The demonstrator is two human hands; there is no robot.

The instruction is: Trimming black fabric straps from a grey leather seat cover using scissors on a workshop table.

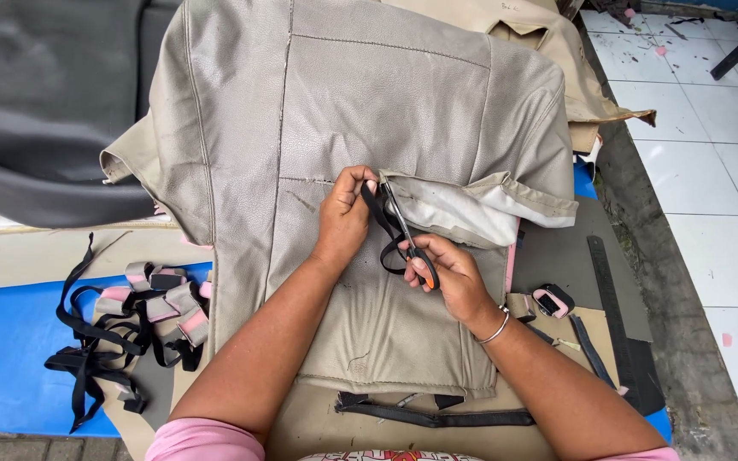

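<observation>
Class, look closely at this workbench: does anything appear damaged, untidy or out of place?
Yes. The beige seat cover gapes open at its right seam, showing white lining. Black straps lie tangled at left.

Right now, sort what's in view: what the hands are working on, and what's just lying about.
In hand:
- left hand pinching black strap
- right hand holding scissors
- beige seat cover under both

Lying about:
- strap pile
- ruler
- grey cover
- black strip
- small buckle piece
</observation>
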